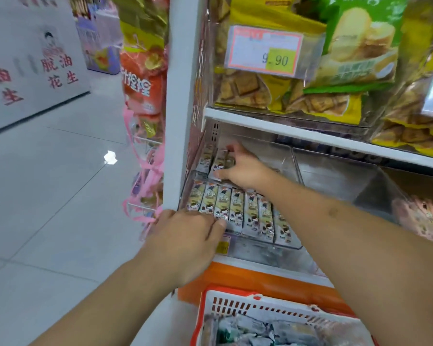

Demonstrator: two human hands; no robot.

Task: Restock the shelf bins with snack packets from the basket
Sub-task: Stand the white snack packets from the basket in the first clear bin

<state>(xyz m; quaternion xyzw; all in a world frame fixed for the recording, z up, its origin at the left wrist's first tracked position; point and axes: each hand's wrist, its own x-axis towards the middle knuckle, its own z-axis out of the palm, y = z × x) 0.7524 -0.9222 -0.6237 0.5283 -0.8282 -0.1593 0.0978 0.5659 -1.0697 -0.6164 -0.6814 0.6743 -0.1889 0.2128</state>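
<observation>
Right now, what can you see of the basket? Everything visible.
The basket sits at the bottom of the view, below the shelf bin, in front of the orange shelf base. It looks like plastic: white slotted walls with a red-orange rim and a red handle mount on the far edge. Only its far end shows; the rest runs out of frame. It holds loosely piled grey-white packets, too blurred to read. Neither hand touches it. What it rests on is not visible.

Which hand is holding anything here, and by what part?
The right hand grips a snack packet at the back of the clear bin, thumb under its lower edge, fingers over the top. The left hand only rests fingers on the front-row packets.
</observation>
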